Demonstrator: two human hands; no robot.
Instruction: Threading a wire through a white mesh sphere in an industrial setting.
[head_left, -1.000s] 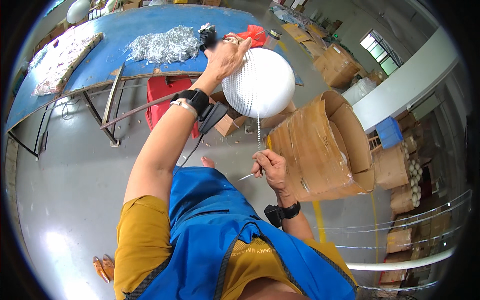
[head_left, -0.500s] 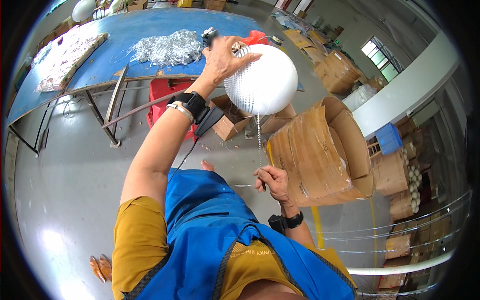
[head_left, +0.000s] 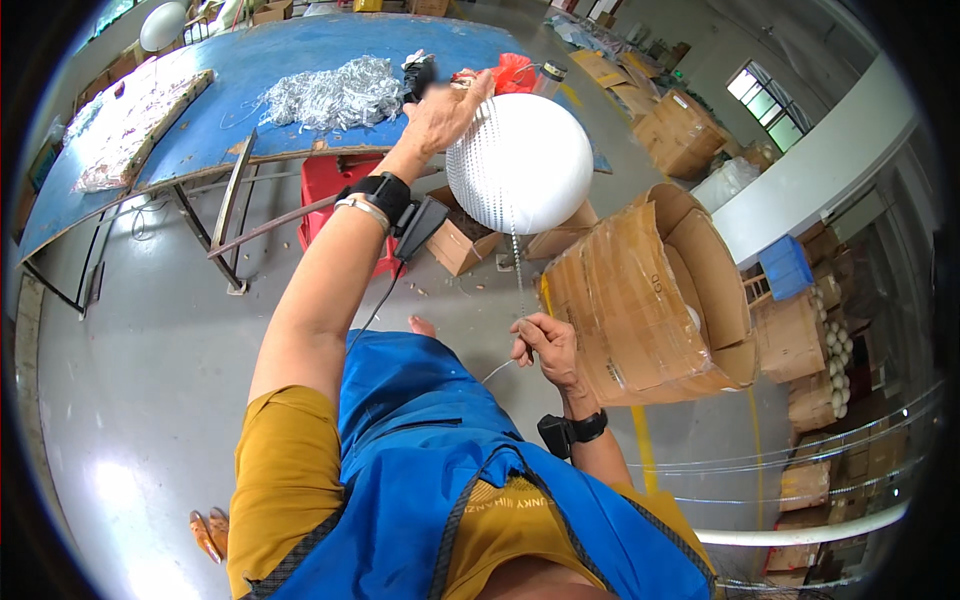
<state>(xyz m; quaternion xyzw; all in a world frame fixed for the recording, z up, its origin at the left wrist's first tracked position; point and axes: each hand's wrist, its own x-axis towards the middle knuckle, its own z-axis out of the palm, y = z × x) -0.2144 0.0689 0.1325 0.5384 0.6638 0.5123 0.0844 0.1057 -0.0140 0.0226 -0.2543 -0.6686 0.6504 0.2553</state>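
Note:
A large white ball [head_left: 545, 165] hangs in front of me, its left side wound with close rows of silver bead chain [head_left: 478, 165]. My left hand [head_left: 438, 120] is at the ball's upper left, closed on that edge. Its thumb points up and right; some of its fingers are hidden. From the ball's underside a taut strand of the chain runs down to my right hand [head_left: 548, 348], which pinches it beside a large cardboard box. A loose tail of chain trails left below that hand. What else supports the ball cannot be seen.
A blue-topped table [head_left: 230, 85] bears a heap of silver strands [head_left: 335, 95] and a red plastic bag [head_left: 515, 72]. The open cardboard box [head_left: 630, 305] stands close on my right. Under the table are a red stool [head_left: 320, 190] and a small carton [head_left: 460, 245].
My left thumb has lifted off the ball's face, and that hand has shifted slightly up and left. The right hand still pinches the strand, slightly higher than before.

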